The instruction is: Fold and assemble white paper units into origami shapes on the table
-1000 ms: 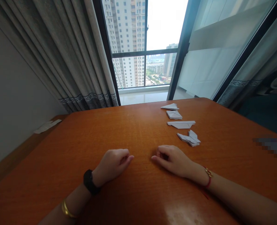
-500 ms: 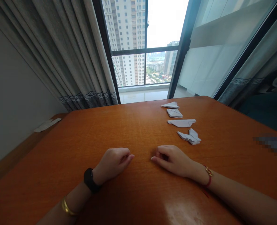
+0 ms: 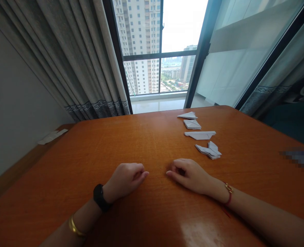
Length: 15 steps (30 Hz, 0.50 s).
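Observation:
My left hand (image 3: pixel 127 179) rests on the wooden table (image 3: pixel 115 144) with its fingers curled into a loose fist and nothing showing in it. Across a small gap, my right hand (image 3: pixel 189 175) lies curled too, thumb near the bent fingers, with no object visible between them. Beyond the right hand are several folded white papers in a column. Nearest is a paper with raised points (image 3: pixel 210 150), then a long flat folded strip (image 3: pixel 200 135), a squarish folded paper (image 3: pixel 192 124) and a pointed, dart-like folded paper (image 3: pixel 187 115). Neither hand touches them.
White papers (image 3: pixel 53 136) lie on a ledge left of the table. A grey curtain (image 3: pixel 90 68) and a glazed window door stand behind the far edge. At the right edge is a pixelated, blurred patch (image 3: pixel 301 160) that I cannot identify.
My left hand has shifted very slightly to the right. My right hand and the folded papers stay in place on the table.

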Tool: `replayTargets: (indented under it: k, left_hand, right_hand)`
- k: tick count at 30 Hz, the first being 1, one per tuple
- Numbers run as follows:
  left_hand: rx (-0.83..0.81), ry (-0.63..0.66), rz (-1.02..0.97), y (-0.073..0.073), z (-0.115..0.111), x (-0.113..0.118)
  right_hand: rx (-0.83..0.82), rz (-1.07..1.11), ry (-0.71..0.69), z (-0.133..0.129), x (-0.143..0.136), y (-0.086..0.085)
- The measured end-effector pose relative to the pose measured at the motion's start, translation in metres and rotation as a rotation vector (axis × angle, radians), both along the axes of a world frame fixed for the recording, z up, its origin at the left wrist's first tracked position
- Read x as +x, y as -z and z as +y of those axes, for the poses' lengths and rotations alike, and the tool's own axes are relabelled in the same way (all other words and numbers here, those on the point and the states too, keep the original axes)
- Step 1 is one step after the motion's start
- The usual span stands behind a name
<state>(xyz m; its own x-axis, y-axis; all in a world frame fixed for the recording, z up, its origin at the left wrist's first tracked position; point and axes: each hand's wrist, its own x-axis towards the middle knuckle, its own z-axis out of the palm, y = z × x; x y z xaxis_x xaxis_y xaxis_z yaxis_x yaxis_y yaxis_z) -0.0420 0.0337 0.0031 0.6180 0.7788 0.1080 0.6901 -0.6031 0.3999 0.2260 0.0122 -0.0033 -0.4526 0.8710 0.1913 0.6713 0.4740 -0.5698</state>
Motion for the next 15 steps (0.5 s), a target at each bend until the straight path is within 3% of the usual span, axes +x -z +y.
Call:
replayTargets:
  k: [15]
  left_hand:
    - [-0.009,0.014,0.006,0.0008,-0.0014,-0.0008]
  right_hand:
    - [-0.006,0.029,-0.001,0.0,-0.0003,0.0011]
